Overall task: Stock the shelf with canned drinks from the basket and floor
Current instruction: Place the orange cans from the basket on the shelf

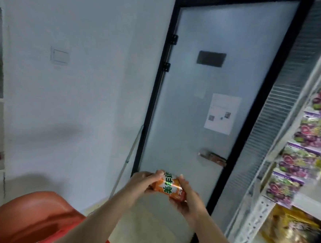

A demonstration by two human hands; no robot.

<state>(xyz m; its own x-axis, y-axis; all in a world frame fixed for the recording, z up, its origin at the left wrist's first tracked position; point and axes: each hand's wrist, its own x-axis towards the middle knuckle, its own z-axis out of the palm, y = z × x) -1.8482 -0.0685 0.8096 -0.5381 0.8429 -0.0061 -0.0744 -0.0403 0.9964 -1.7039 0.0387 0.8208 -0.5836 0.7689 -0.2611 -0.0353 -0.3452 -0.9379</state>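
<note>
An orange drink can [171, 186] with green characters on a white band lies tilted on its side between both my hands, in front of the frosted glass door. My left hand [142, 184] grips its left end, thumb on top. My right hand [185, 196] holds the right end from beside and below. The white metal shelf [253, 219] stands to the right, its near edge about an arm's width from the can. A red basket [27, 218] fills the lower left corner; its inside is hidden.
The shelf's tiers carry purple snack bags [307, 129] and yellow packs [290, 234] lower down. A black-framed frosted glass door [210, 98] with a handle and a paper notice stands straight ahead. White wall on the left, a thin pole leaning by the door frame.
</note>
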